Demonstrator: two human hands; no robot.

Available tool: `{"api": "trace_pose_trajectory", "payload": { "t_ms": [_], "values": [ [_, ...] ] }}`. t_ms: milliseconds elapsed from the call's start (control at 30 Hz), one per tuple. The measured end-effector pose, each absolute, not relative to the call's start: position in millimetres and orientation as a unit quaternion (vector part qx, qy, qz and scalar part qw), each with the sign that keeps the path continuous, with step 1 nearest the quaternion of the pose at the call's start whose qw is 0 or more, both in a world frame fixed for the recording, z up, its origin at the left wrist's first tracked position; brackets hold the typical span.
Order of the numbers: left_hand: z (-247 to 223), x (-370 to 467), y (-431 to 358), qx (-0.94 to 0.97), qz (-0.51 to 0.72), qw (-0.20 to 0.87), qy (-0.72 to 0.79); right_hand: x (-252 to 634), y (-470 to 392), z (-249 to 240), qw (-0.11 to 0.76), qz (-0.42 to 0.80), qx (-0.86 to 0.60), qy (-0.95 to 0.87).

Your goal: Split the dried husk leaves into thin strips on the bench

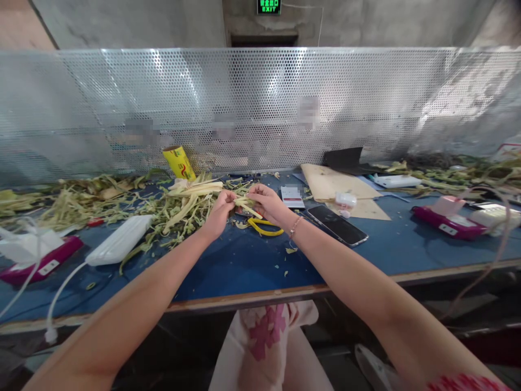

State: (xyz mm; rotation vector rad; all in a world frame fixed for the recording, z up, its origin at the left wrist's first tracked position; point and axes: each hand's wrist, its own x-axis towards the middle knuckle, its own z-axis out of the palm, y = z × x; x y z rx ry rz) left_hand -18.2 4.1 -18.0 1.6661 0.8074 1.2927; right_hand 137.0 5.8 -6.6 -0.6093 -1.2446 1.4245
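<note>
Over the blue table my left hand [222, 209] pinches one end of some pale yellow-green plant strips [246, 205]. My right hand [268, 203] has its fingers closed on the other end, so the strips span the short gap between both hands. Just below them lies a yellow-handled tool [266, 231], perhaps scissors; its far end is partly hidden. Left of my left hand spreads a pile of dried green and straw-coloured stalks and leaves [183, 209]. To the right of my right wrist rests a dark phone [337, 224].
A yellow can-like tube [179, 162] leans by the perforated metal screen [260, 98]. Brown paper sheets [342, 182], a white card [292, 196] and a small clear-and-white container [345, 201] lie rightward. Magenta power strips [448, 224] sit either side; a white adapter [120, 240] trails a cable.
</note>
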Motion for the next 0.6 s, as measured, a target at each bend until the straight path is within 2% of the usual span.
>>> {"api": "trace_pose_trajectory", "payload": {
  "t_ms": [267,433,600],
  "values": [
    [-11.7,-12.0,-2.3,0.648,0.548,0.414,0.327,139.9,8.7,-6.5,0.530,0.609,-0.240,-0.539],
    [-6.4,-12.3,-4.7,0.669,0.554,0.334,0.366,138.0,16.2,-13.3,0.549,0.551,-0.251,-0.577],
    [-6.9,-16.8,-2.6,0.689,0.571,0.192,0.402,135.4,18.2,-16.9,0.569,0.455,-0.295,-0.618]
  ]
}}
